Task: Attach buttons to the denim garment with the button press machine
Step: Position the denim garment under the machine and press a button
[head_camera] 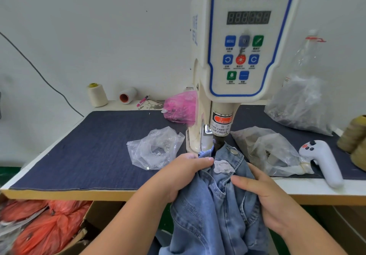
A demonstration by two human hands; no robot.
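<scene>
A light blue denim garment (217,211) hangs over the table's front edge, its top pushed under the dark punch (218,142) of the white servo button machine (247,42). A metal button (233,151) sits fixed on the denim just right of the punch. My left hand (178,177) grips the fabric on the left, fingers pointing toward the punch. My right hand (263,197) grips the bunched denim on the right. A whitish fabric patch (222,166) lies between my hands.
A clear bag with small metal parts (156,151) lies left of the machine, another clear bag (267,151) right of it. A white handheld controller (324,161), a pink bag (181,107), thread cones (97,94) and a grey bag (301,106) stand around. Orange bags (45,227) fill a box below.
</scene>
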